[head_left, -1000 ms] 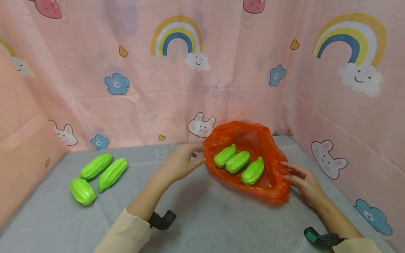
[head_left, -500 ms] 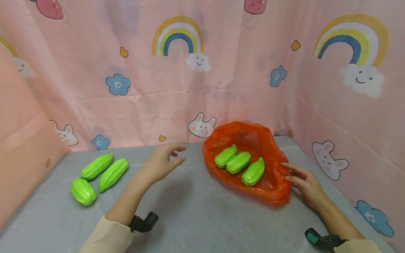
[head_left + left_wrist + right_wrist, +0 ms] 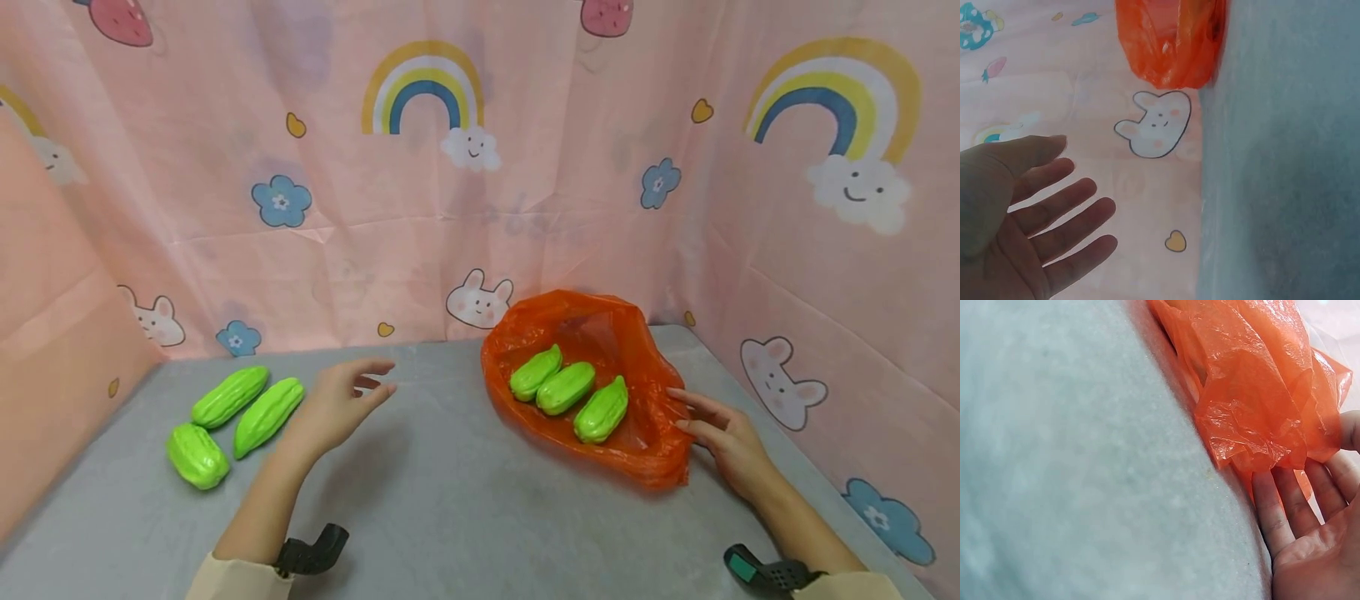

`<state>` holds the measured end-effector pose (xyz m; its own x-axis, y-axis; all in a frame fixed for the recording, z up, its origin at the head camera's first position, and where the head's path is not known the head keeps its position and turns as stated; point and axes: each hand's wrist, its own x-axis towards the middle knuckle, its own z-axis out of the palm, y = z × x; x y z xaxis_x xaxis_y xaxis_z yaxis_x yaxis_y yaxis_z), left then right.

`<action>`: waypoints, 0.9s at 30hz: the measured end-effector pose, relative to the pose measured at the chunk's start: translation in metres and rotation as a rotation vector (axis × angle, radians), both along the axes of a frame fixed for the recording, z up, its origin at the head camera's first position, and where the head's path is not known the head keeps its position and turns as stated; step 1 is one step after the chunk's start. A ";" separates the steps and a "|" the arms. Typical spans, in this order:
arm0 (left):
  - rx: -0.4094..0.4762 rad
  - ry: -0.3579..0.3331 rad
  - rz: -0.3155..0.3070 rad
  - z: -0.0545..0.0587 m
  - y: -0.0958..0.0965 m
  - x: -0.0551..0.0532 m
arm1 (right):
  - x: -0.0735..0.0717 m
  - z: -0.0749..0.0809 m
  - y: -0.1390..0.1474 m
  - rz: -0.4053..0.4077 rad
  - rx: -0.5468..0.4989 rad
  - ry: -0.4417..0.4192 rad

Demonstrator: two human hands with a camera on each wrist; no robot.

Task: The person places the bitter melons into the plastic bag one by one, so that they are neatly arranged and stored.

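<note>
My left hand (image 3: 335, 406) is held above the grey table with fingers loosely spread and nothing in them. Just left of it, three glossy green ridged gourds lie together: an upper gourd (image 3: 230, 397), a slimmer gourd (image 3: 267, 417) and a plump gourd (image 3: 197, 456). An orange plastic bag (image 3: 660, 454) lies at the right, its mouth facing me, with three similar green gourds (image 3: 566, 388) inside. At the bag's right side my right hand (image 3: 731, 442) touches the plastic with extended fingers. In the right wrist view, its fingertips are hidden by the bag (image 3: 1254, 394).
The grey tabletop (image 3: 457, 500) spreads between the loose gourds and the bag. Behind it hangs a pink curtain (image 3: 577, 167) printed with rainbows and rabbits, which also encloses both sides. Black wrist devices (image 3: 315, 550) are strapped to both wrists.
My left hand has moved away from the bag's left rim, leftward to beside the loose gourds. My right hand stays at the bag, and the gourds keep their places.
</note>
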<state>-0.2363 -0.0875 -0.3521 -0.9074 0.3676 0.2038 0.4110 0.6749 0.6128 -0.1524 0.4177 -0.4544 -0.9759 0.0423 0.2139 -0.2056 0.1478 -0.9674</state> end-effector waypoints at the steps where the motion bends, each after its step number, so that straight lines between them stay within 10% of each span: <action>1: -0.002 -0.009 0.009 0.000 -0.002 0.000 | 0.001 0.000 0.000 -0.004 0.003 -0.001; 27: -0.142 -0.021 0.166 0.006 -0.058 -0.009 | 0.002 -0.002 -0.001 -0.036 0.088 0.017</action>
